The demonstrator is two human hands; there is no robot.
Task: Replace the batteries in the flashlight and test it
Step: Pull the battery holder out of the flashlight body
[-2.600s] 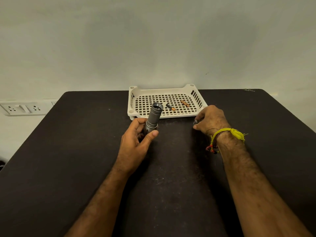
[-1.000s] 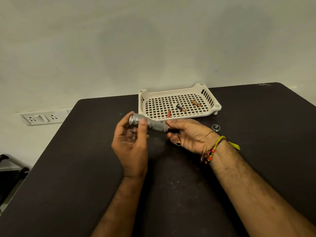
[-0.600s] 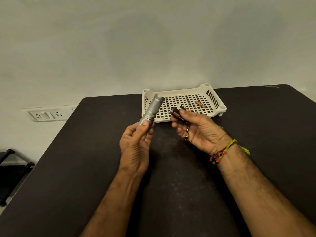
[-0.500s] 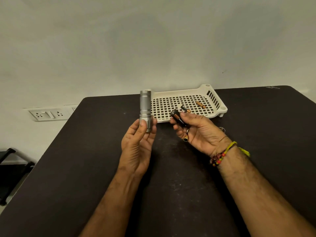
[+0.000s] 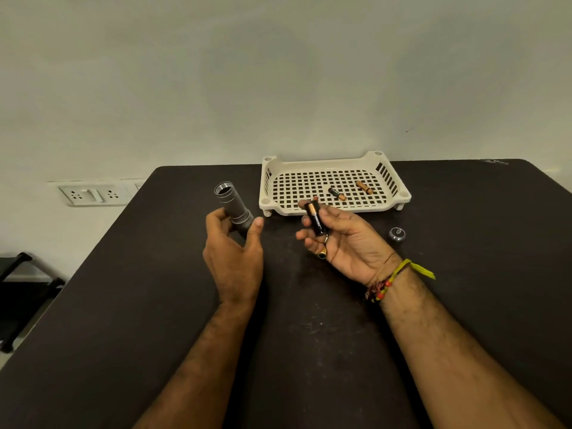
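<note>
Above the dark tabletop, centre frame, the left hand grips the grey flashlight, open end tilted up-left. Right of it, the right hand, palm up, holds a battery. Two batteries lie in the white tray; the cap sits at right.

One head-worn view — looking forward and down, close over the table.

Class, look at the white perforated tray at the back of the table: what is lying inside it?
Two small batteries lie on the tray floor. The right hand with its battery covers a bit of the front rim.
</note>
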